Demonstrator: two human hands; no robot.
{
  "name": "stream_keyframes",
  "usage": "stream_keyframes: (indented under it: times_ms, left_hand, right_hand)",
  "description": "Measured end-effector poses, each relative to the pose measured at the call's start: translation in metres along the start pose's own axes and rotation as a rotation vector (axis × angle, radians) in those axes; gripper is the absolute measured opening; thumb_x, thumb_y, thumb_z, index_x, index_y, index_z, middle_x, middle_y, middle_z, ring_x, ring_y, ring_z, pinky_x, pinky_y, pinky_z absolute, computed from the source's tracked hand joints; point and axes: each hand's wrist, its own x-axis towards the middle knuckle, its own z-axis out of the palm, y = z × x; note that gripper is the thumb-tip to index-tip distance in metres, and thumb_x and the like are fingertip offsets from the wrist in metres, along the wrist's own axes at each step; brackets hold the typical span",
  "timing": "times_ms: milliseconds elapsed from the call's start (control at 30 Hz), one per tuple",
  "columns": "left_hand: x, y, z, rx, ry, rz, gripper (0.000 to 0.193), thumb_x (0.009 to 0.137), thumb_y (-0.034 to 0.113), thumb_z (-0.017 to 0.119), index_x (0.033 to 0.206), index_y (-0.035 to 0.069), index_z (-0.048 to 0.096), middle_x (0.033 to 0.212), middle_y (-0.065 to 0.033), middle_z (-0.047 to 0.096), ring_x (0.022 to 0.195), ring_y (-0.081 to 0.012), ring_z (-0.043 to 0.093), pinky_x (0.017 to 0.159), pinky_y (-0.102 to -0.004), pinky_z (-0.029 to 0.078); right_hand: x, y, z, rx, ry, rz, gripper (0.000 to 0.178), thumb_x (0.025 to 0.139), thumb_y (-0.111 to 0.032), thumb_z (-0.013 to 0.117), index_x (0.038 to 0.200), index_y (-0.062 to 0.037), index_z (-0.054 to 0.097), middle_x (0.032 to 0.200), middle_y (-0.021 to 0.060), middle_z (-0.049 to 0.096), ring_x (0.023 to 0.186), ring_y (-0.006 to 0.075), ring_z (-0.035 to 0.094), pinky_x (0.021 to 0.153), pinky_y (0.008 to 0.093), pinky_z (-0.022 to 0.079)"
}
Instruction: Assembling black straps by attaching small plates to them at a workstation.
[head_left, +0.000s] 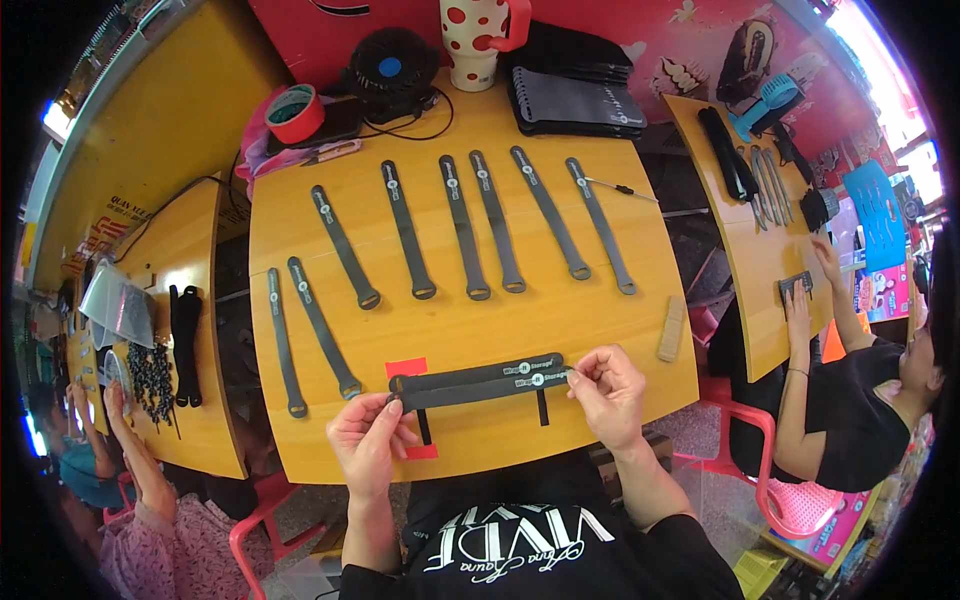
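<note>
Between my hands a black strap (470, 389) is stretched level, low over the near part of the table (600, 340). My left hand (370, 436) pinches its slotted end, and my right hand (607, 396) pinches the printed end between thumb and fingertips. Just behind it lies a second black strap (455, 376), nearly parallel and partly covered by the first. A red tape patch (407, 367) shows behind their left ends, and another red patch (423, 453) is beside my left fingers. Two short black strips (543, 407) stick out on the near side.
Several similar straps (407, 230) lie spread beyond my hands. At the back are a black fan (392, 68), red tape roll (294, 115), dotted mug (472, 45) and stacked dark pouches (575, 95). A wooden block (671, 328) lies right. People sit at both side tables.
</note>
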Motion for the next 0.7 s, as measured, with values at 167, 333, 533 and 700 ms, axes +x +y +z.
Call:
stream_keyframes:
  times_ms: [167, 333, 533, 700]
  left_hand:
    - [0.0044, -0.0036, -0.0038, 0.004, 0.038, -0.034, 0.009, 0.091, 0.001, 0.062, 0.095, -0.006, 0.066, 0.074, -0.0112, 0.069, 0.051, -0.0107, 0.061, 0.039, -0.0182, 0.041]
    - [0.0045, -0.0053, -0.0024, 0.044, 0.05, -0.024, 0.008, 0.091, 0.0, 0.061, 0.094, -0.006, 0.065, 0.074, -0.0113, 0.068, 0.05, -0.0111, 0.061, 0.039, -0.0183, 0.041]
    - [0.0064, -0.0039, -0.0003, 0.069, 0.064, -0.035, 0.007, 0.091, -0.001, 0.06, 0.093, -0.006, 0.064, 0.074, -0.0111, 0.068, 0.05, -0.0107, 0.06, 0.039, -0.0183, 0.04]
    - [0.0066, -0.0048, 0.0003, 0.054, 0.077, -0.031, 0.007, 0.091, -0.001, 0.06, 0.093, -0.006, 0.064, 0.073, -0.0109, 0.068, 0.049, -0.0105, 0.06, 0.039, -0.0184, 0.04]
  right_hand:
    - [0.0031, 0.0034, 0.0025, -0.172, -0.013, -0.063, 0.014, 0.083, 0.01, 0.06, 0.085, -0.0025, 0.054, 0.073, -0.0041, 0.049, 0.06, 0.0007, 0.045, 0.052, 0.0167, 0.035]
    - [0.002, 0.0037, 0.0018, -0.232, -0.014, -0.08, 0.019, 0.081, 0.014, 0.057, 0.086, -0.0029, 0.052, 0.078, -0.003, 0.052, 0.064, 0.0, 0.045, 0.054, 0.016, 0.034]
    - [0.0045, 0.007, 0.0029, -0.252, -0.011, -0.122, 0.02, 0.08, 0.015, 0.057, 0.083, -0.0032, 0.051, 0.076, -0.0029, 0.051, 0.062, -0.0002, 0.044, 0.053, 0.0158, 0.033]
    - [0.0058, 0.0062, 0.0046, -0.253, -0.003, -0.151, 0.019, 0.079, 0.014, 0.059, 0.081, -0.003, 0.051, 0.072, -0.0024, 0.049, 0.059, 0.0008, 0.044, 0.05, 0.0171, 0.032]
